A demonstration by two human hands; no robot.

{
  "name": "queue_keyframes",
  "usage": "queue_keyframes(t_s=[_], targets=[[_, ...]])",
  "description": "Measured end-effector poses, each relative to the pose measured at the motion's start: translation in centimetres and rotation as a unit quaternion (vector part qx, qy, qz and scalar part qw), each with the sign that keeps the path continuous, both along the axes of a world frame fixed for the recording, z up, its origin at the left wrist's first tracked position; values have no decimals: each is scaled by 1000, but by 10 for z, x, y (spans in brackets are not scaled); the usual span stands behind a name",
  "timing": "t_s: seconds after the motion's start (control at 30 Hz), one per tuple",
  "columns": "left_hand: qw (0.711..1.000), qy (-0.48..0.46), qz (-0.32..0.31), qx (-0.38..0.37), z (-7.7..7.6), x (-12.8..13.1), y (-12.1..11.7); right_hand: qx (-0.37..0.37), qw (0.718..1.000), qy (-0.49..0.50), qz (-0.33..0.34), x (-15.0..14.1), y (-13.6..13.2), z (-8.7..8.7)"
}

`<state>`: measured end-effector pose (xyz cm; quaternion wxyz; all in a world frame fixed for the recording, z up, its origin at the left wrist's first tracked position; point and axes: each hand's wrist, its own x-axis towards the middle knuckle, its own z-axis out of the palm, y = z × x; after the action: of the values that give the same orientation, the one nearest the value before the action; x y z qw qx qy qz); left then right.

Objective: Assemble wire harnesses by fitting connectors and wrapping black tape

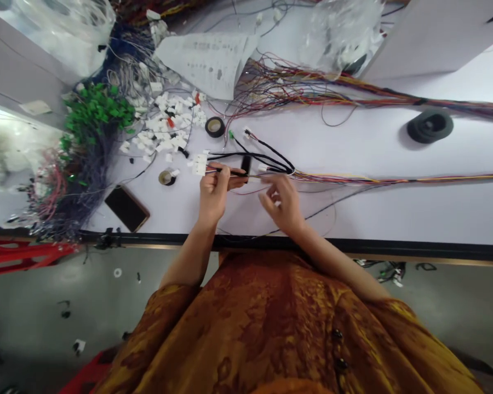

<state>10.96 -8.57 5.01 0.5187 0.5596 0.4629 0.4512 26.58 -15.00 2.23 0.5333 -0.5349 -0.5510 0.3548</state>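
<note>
Harness: I find the wire harness (353, 179) on the table, its long run going from the hands to 3 o'clock
Sleeved branches: black-covered branches (268, 144) at 11 o'clock of the right hand look done to me
Remaining: thin wires between the hands seem bare, so I judge that stretch unfinished
Left hand (212, 197): pinching a wire branch (235, 172), white connectors (200, 164) at its 10 o'clock
Right hand (286, 205): loosely curled, blurred; I cannot tell whether it grips a wire
Table edge (394, 247): at 6 o'clock, under both forearms
Room: widest towards 4 o'clock; connector pile (168, 123) crowds 11, phone (127, 208) 9
</note>
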Motion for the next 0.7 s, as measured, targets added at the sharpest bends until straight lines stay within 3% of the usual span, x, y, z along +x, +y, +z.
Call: queue_keyframes(t_s=[0.07, 0.17, 0.27, 0.33, 0.4, 0.47, 0.53, 0.6, 0.7], targets=[[994, 42, -56, 80, 5, 2, -7, -74, 991, 101, -43, 2, 28, 3], [990, 48, 0, 134, 1, 6, -8, -141, 974, 175, -32, 9, 50, 2], [995, 20, 83, 51, -8, 9, 4, -54, 996, 65, -13, 13, 22, -3], [997, 13, 71, 5, -8, 12, 9, 9, 999, -36, 13, 12, -3, -4], [999, 14, 30, 10, -1, 14, 9, 15, 999, -33, -7, 10, -11, 0], [998, 35, -21, 52, 8, 16, 3, -43, 995, 71, -47, 9, 5, 7], [993, 57, -47, 96, 12, 16, -3, -144, 967, 204, -56, 13, 32, 12], [994, 46, -21, 94, 8, 14, -5, -228, 921, 312, -45, 21, 53, 14], [999, -10, 41, 30, -6, 9, 2, -240, 886, 393, -53, 37, 58, 8]])
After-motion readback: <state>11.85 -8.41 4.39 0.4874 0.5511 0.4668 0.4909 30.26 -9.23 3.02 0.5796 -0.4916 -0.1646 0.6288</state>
